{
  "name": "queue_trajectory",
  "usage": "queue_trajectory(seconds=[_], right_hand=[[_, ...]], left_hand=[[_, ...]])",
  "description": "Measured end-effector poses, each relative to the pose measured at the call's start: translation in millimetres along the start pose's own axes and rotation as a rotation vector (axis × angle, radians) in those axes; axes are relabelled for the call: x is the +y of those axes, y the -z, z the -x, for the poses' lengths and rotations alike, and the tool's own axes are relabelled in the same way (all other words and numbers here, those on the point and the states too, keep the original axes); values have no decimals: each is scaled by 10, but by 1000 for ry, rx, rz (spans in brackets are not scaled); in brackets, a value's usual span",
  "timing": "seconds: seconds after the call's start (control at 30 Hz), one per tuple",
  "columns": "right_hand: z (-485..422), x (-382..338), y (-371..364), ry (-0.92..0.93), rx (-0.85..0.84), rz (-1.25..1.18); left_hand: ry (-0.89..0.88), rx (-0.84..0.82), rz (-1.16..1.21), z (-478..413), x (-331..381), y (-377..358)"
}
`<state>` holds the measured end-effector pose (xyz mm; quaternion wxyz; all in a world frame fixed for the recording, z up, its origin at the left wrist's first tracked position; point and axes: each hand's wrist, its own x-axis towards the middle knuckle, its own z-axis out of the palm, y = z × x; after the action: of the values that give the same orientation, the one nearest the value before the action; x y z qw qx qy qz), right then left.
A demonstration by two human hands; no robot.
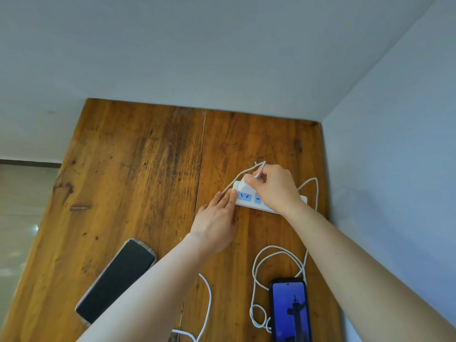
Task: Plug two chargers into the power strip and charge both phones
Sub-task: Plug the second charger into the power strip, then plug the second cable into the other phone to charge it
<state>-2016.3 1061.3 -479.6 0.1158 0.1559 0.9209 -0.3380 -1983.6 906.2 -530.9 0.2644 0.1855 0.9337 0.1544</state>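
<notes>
Right of centre in the frame, the right hand (274, 187) is pinching the white charger (245, 186) into the power strip (246, 199), while the left hand (216, 222), fingers flat and extended, is steadying the strip's end, likely against sliding.

white power strip (243, 202) with blue sockets, brown wooden table (138, 169)

Phones (116, 280) before power strip (246, 199)

Both forearms are bare, with no sleeves showing; the left hand (217, 218) and right hand (274, 187) are bare too.
</notes>
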Motion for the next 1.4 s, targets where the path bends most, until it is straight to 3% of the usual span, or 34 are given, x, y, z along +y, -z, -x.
queue_trajectory(seconds=[0.17,0.37,0.8,1.0,1.4], right_hand=[[116,24,-133,62,72,16],[108,-15,-216,39,91,32],[221,-29,-318,-41,153,7],[727,-74,-571,-129,320,-195],[2289,-269,-1663,-125,-49,-51]], left_hand=[[-8,11,5,-3,20,7],[12,-12,90,-7,37,-8],[67,-88,18,25,30,98],[102,101,93,577,-246,191],[221,272,155,1993,-1284,-99]])
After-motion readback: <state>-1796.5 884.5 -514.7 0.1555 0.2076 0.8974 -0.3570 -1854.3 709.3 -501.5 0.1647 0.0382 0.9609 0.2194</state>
